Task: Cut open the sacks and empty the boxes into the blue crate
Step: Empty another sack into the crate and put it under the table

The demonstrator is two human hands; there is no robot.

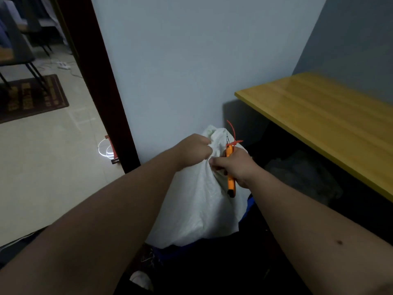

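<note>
Centre frame, a white sack (197, 201) stands upright, neck up. The left hand (194, 151) bunches its neck in closed fingers; the right hand (236, 167) grips an orange cutter (230, 177), blade pointing up beside the neck.

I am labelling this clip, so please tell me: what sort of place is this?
Probably a room in a home or small office, not a warehouse: plain painted wall, wooden tabletop, and a doorway onto a tiled floor with a rug.

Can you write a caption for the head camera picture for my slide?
Left hand bunches the white sack's neck while the right hand holds an orange utility knife at its red tie.
</note>
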